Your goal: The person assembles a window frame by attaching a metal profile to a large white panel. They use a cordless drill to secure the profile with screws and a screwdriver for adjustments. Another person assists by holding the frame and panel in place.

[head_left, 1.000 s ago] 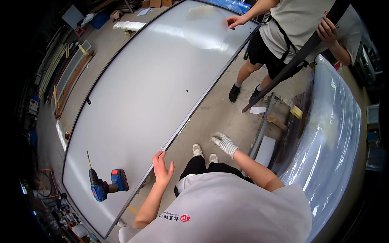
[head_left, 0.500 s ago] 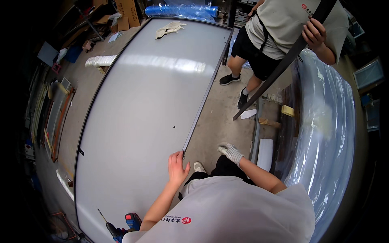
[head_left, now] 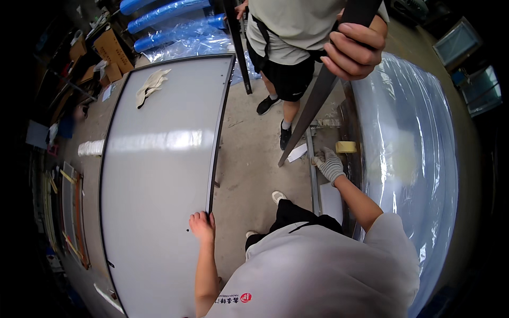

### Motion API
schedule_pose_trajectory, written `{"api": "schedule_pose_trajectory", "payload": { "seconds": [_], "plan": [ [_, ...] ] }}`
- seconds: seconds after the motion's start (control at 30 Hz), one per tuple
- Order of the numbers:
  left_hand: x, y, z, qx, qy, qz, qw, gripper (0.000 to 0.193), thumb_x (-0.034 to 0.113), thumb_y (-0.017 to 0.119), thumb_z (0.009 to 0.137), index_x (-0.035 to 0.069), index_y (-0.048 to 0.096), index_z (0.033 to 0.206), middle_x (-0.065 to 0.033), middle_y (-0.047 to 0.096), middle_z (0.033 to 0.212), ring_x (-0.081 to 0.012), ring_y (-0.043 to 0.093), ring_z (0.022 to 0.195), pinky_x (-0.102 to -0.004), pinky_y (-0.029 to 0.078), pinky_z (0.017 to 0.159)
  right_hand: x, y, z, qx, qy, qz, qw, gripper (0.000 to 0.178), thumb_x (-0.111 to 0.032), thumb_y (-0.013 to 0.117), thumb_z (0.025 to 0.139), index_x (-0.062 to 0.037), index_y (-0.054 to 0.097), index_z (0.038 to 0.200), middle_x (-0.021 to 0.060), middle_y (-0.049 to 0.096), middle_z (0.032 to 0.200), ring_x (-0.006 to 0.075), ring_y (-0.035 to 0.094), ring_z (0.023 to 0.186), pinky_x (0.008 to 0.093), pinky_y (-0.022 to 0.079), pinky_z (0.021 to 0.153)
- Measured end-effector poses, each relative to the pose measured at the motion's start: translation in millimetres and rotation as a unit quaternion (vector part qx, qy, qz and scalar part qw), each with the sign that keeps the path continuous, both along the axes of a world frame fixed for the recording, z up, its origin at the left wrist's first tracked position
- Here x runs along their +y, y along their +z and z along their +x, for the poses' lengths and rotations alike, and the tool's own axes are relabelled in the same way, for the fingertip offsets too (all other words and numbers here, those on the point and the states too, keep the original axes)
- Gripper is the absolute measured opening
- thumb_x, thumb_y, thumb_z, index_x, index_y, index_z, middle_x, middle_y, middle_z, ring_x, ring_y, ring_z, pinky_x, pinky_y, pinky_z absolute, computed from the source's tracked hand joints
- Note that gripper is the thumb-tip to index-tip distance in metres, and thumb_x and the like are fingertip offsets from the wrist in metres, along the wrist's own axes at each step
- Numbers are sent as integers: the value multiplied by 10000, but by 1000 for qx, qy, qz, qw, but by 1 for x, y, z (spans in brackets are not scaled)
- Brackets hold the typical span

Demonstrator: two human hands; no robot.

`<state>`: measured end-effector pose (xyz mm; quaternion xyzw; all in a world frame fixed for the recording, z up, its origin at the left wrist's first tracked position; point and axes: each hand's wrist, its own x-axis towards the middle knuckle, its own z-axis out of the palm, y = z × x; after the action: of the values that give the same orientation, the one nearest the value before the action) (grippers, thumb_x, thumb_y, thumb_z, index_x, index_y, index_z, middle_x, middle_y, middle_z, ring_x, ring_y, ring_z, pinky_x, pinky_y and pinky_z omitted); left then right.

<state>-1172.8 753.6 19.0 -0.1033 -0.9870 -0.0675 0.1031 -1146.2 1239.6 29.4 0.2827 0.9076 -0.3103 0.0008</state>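
Note:
A large framed panel [head_left: 159, 185] with a pale grey surface and a dark rim lies on my left. My bare left hand [head_left: 202, 227] rests on its near right edge, fingers lying on the surface and thumb by the rim. My right hand [head_left: 331, 165], in a striped knit glove, is reached out to the right at a metal rail [head_left: 313, 183]. Its fingers are curled, and what they hold, if anything, is hidden. Just beyond that hand sits a yellow roll or block [head_left: 346, 147]. A co-worker's hand [head_left: 356, 49] grips a long dark metal bar [head_left: 316, 100], slanting down toward the floor.
The co-worker [head_left: 289, 69] stands ahead, another dark bar [head_left: 238, 50] beside them. A stack wrapped in clear plastic [head_left: 411, 159] fills the right side. A cream glove [head_left: 152, 87] lies on the panel. Blue film rolls [head_left: 169, 16] are at the back, cardboard [head_left: 112, 50] at far left.
My right hand has moved from beside my leg to the rail. My left hand stays at the panel's edge. The view has shifted right, and the co-worker's hand and bar appear closer.

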Motion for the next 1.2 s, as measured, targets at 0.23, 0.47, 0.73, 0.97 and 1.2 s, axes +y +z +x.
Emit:
{"api": "schedule_pose_trajectory", "payload": {
  "seconds": [0.23, 0.47, 0.73, 0.97, 1.2],
  "plan": [
    [4, 10, -3, 16, -35, 51, 998, 268, 172, 669, 744, 37, 461, 641, -112, 454, 680, -311, 439, 694, -410, 370, 624, 62, 43, 129, 63, -19, 381, 922, 765, -181, 702, 628, 7, 354, 1283, 194, 394, 1265, 370, 344, 1208, 480, 254, 1038],
    [-10, 11, -18, -26, -147, 64, 987, 291, 173, 648, 761, 29, 440, 618, -124, 456, 650, -320, 433, 663, -428, 360, 613, -10, 53, 258, -55, -218, 388, 894, 853, -234, 745, 588, 11, 335, 1295, 192, 381, 1287, 362, 324, 1229, 479, 217, 1066],
    [-25, -8, -21, -88, -183, 104, 974, 214, 166, 615, 760, 7, 489, 827, -136, 485, 812, -321, 433, 804, -429, 344, 728, -106, 26, 401, -244, -394, 284, 839, 841, -336, 667, 741, -28, 221, 1384, 189, 284, 1405, 335, 246, 1317, 476, 187, 1082],
    [15, 20, -31, -59, -382, 40, 921, 818, 127, 662, 679, -65, 220, 1340, -257, 289, 1328, -417, 296, 1203, -483, 234, 1019, -114, 11, 424, -261, -410, 260, 834, 867, -342, 676, 740, -41, 192, 1393, 167, 252, 1423, 324, 237, 1321, 475, 177, 1084],
    [20, 21, -42, -113, -447, -87, 883, 775, 176, 635, 657, -74, 302, 1311, -221, 237, 1415, -382, 183, 1330, -497, 145, 1089, -110, 21, 408, -241, -427, 276, 826, 886, -365, 707, 699, -12, 240, 1364, 179, 295, 1392, 329, 261, 1301, 479, 179, 1079]
  ]
}}
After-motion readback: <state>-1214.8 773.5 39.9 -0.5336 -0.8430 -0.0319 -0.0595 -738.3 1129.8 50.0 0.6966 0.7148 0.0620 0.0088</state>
